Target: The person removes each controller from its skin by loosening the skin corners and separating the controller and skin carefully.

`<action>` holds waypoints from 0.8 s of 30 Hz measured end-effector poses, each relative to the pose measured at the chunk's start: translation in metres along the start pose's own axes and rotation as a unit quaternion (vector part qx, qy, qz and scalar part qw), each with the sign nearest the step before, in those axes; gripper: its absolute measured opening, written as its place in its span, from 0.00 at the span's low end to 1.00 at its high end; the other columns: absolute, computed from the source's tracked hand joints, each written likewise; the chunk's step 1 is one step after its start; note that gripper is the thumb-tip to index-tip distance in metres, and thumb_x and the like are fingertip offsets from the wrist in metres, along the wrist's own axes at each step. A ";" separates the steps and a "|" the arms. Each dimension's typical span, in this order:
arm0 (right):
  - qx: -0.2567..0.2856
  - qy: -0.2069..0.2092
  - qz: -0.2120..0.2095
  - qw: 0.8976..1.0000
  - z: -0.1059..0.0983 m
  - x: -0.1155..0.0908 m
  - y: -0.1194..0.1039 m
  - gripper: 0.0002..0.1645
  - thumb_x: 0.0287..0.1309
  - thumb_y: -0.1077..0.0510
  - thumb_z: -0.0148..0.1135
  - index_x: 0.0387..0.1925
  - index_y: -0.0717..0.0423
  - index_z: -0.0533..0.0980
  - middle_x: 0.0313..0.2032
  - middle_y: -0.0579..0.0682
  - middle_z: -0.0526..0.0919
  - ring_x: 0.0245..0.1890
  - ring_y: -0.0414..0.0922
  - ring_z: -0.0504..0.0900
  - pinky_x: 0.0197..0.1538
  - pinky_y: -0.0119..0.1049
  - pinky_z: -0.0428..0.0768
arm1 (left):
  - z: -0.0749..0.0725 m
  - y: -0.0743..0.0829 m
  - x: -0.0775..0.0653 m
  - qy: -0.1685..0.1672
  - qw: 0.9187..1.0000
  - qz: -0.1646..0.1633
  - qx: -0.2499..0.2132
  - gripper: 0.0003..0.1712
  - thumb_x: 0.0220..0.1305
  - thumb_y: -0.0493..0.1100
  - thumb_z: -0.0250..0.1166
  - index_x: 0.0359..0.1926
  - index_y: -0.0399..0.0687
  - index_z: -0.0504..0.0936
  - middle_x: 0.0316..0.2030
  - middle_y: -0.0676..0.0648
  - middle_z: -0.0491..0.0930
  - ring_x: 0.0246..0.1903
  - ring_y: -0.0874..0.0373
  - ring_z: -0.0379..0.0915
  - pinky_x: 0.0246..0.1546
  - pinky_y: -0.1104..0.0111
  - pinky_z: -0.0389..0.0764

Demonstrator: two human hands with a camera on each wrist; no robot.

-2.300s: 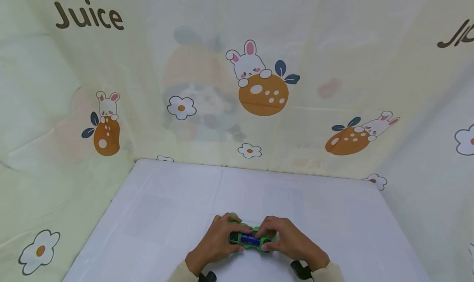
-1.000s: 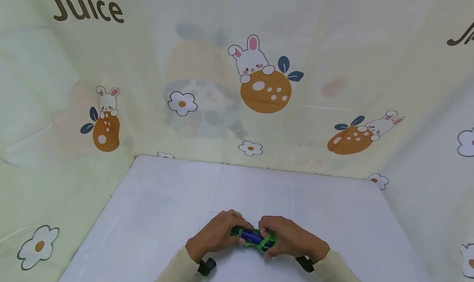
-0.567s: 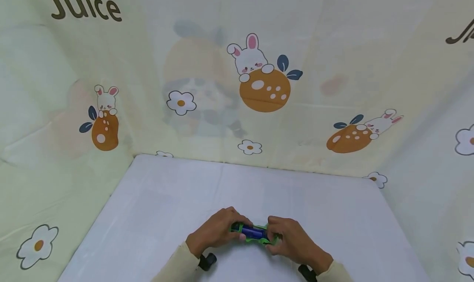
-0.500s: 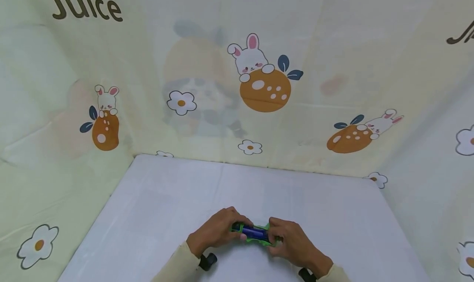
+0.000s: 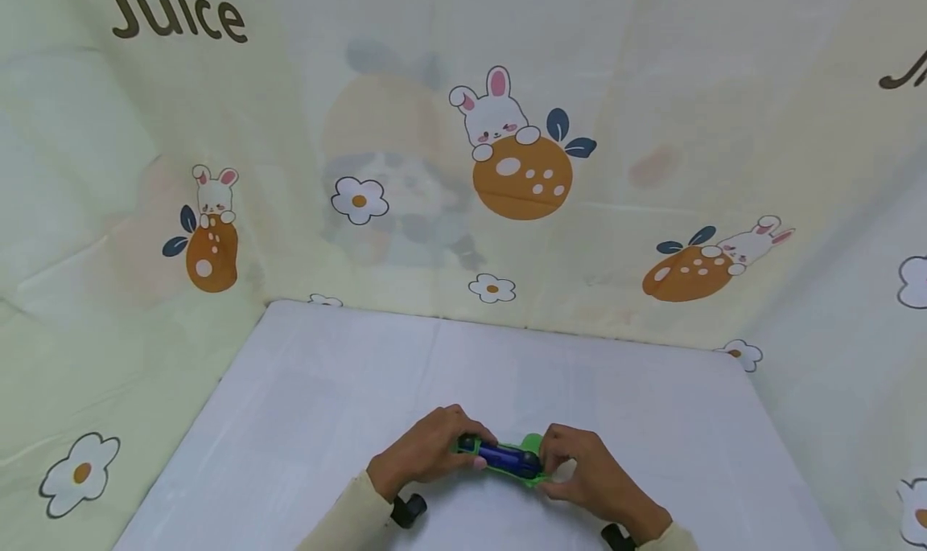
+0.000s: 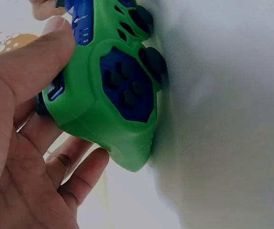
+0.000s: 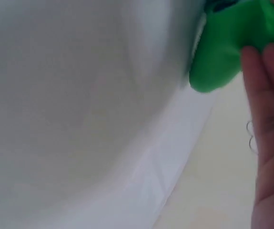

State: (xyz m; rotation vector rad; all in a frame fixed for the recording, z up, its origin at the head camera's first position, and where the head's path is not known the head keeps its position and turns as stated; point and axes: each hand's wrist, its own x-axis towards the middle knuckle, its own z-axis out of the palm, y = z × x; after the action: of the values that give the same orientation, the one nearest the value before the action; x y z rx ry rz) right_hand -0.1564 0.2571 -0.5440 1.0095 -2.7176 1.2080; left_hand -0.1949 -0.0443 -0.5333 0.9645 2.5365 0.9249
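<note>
A blue game controller lies face down, low over the table, in a green silicone cover. My left hand grips its left end, thumb on the back edge, other fingers beneath, where the cover still wraps the grip and the dark buttons. At the other end my right hand pinches the cover's edge between thumb and fingers. There the controller's dark right end is exposed, and the green rubber spreads out beyond it. The right wrist view shows fingertips against a green cover lobe.
A white cloth covers the table. Behind it hangs a pale curtain printed with rabbits, oranges and flowers, which also runs down the sides. A black wrist camera is strapped at the left sleeve.
My right hand has moved right, drawing the cover off the controller's right end, which now shows bare. The left hand keeps its grip at the left end.
</note>
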 end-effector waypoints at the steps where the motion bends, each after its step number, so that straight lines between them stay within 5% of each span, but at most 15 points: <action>1: 0.009 0.002 0.009 1.000 -0.001 0.000 0.001 0.23 0.45 0.62 0.87 0.28 0.40 0.77 0.36 0.35 0.80 0.37 0.32 0.82 0.42 0.34 0.86 | 0.000 0.000 0.001 0.000 1.000 -0.003 0.000 0.20 0.67 0.54 0.75 0.59 0.65 0.89 0.47 0.63 0.86 0.42 0.70 0.70 0.46 0.75 0.72; 7: 0.036 0.041 0.070 0.996 0.002 0.000 -0.006 0.31 0.39 0.51 0.91 0.42 0.40 0.78 0.39 0.37 0.83 0.34 0.41 0.81 0.42 0.36 0.85 | 0.004 -0.001 0.003 0.010 1.000 -0.015 -0.006 0.22 0.62 0.56 0.78 0.57 0.65 0.90 0.41 0.63 0.81 0.38 0.69 0.68 0.42 0.76 0.70; 14: -0.017 0.075 0.083 0.994 0.017 0.006 -0.012 0.28 0.41 0.43 0.89 0.47 0.31 0.86 0.42 0.27 0.84 0.39 0.35 0.73 0.43 0.34 0.81 | 0.008 -0.001 0.002 0.032 0.999 -0.002 -0.007 0.22 0.61 0.57 0.80 0.56 0.66 0.89 0.44 0.64 0.84 0.41 0.70 0.69 0.45 0.75 0.71; 24: -0.025 0.049 0.090 0.994 0.023 0.007 -0.004 0.23 0.47 0.44 0.86 0.46 0.26 0.87 0.44 0.25 0.88 0.34 0.32 0.72 0.40 0.31 0.76 | 0.011 0.002 0.001 0.053 0.996 0.039 -0.061 0.24 0.66 0.56 0.76 0.61 0.61 0.86 0.47 0.63 0.91 0.42 0.71 0.71 0.48 0.73 0.72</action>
State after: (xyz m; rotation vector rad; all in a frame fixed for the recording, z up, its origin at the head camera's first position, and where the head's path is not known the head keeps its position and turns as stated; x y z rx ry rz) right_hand -0.1540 0.2357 -0.5559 0.6927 -2.7951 1.1718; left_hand -0.1900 -0.0373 -0.5405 1.0095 2.5090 1.1694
